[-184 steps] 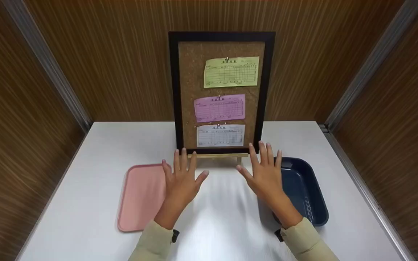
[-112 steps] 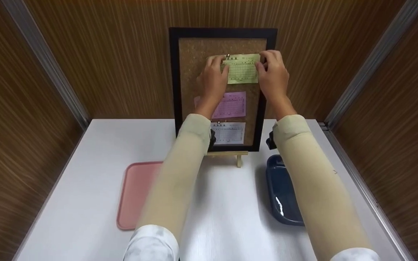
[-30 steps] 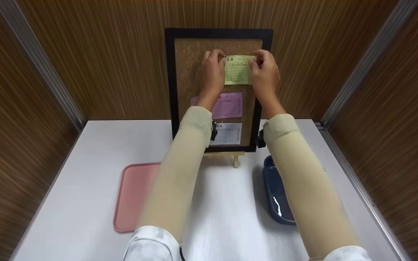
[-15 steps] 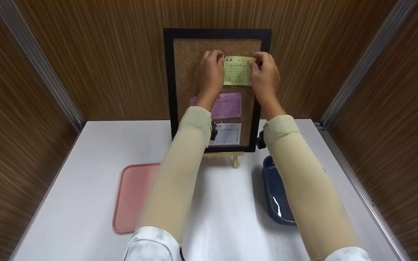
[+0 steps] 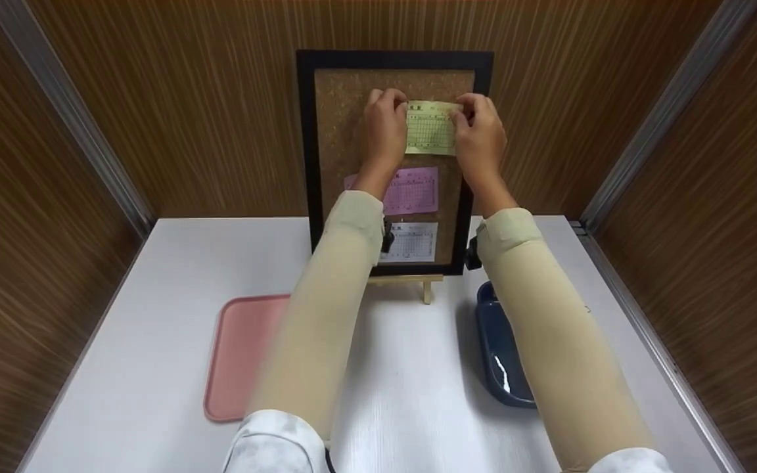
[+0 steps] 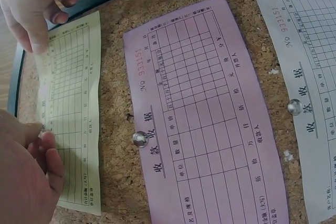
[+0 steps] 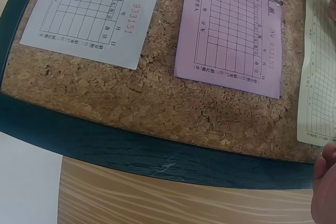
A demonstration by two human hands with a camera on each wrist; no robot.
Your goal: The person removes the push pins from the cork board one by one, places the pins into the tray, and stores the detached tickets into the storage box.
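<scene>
A black-framed cork board (image 5: 339,125) leans upright on a small wooden easel (image 5: 427,289). On its upper part hangs a yellow-green receipt slip (image 5: 430,129). My left hand (image 5: 384,135) is at the slip's top edge, thumb and fingers pinching the pushpin there; the fingers mostly hide the pin. My right hand (image 5: 481,138) pinches the slip's upper right edge between thumb and fingers. Below are a pink receipt slip (image 6: 197,129) and a white receipt slip (image 6: 315,77), each held by a clear-headed pushpin, as the left wrist view shows.
A pink tray (image 5: 240,358) lies on the white table (image 5: 411,394), partly under my left forearm. A deep navy tray (image 5: 503,348) stands at the right, partly covered by my right forearm. Wood-grain panels (image 5: 221,131) enclose the table at the back and sides.
Both hands have risen from above the table to the yellow-green slip, and the left has moved onto its pushpin. Over the last second they have hardly moved.
</scene>
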